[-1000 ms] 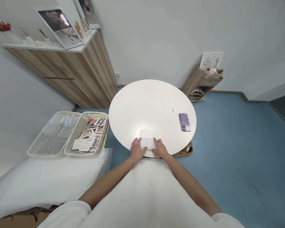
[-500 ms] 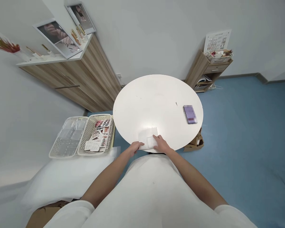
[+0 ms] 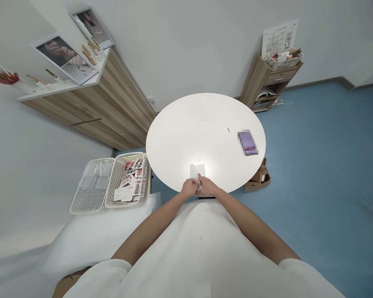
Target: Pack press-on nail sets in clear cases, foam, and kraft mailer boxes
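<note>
A folded white tissue (image 3: 197, 169) lies at the near edge of the round white table (image 3: 180, 145). My left hand (image 3: 190, 188) has its fingers closed on the tissue's near left part. Right beside it, my right hand (image 3: 207, 187) grips the near right part, its thumb pointing away from me. The two hands almost meet and hide the near half of the tissue. On the table's right side lies a blurred purple object (image 3: 248, 142).
White plastic baskets (image 3: 110, 182) stand to the left, one holding printed cards. A wood-grain cabinet (image 3: 121, 99) is at the far left, a small shelf unit (image 3: 255, 80) at the far right. Cardboard boxes (image 3: 257, 178) sit on the floor by the table.
My left hand has moved right, towards my right hand. The tissue has become narrower, its left side folded inwards. My view has shifted slightly.
</note>
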### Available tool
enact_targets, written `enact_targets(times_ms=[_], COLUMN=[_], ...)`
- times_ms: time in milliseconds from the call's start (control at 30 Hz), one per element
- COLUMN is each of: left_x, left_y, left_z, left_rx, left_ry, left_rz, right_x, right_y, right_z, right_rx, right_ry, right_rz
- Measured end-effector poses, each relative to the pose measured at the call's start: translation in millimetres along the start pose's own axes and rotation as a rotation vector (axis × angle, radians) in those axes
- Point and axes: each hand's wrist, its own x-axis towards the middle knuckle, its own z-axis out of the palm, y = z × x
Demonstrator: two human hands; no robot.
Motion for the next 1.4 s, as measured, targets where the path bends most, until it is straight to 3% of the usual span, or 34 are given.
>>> enact_targets(times_ms=[100,267,567,667,867,1067,1400], left_x=[-3,-5,-12,-9,-2,2,0], left_y=[-1,4,-24,-29,-28,-30,-18], left_z=[-3.5,-16.4,-14.7,-13.4,-16.6,-18.7,-16.0], left_rx=[0.017,0.148,0.517,0.622,0.692,0.631,0.519], left_ry=[-0.025,-0.099,0.054,0.074,0.049,0.038,0.024], left_rz=[0.008,0.129,0.527,0.598,0.665,0.666,0.605], right_x=[-1,6,7,3,-2,-5,-7], right_y=[0,1,20,24,23,11,3], right_z=[-2,8,20,26,32,25,5], right_rx=[0.086,0.014,0.135,0.116,-0.231,-0.566,-0.646], right_ry=[0.012,0.133,0.181,0.273,0.375,0.286,0.168], right_rz=[-0.015,0.056,-0.047,-0.095,-0.241,-0.21,-0.204])
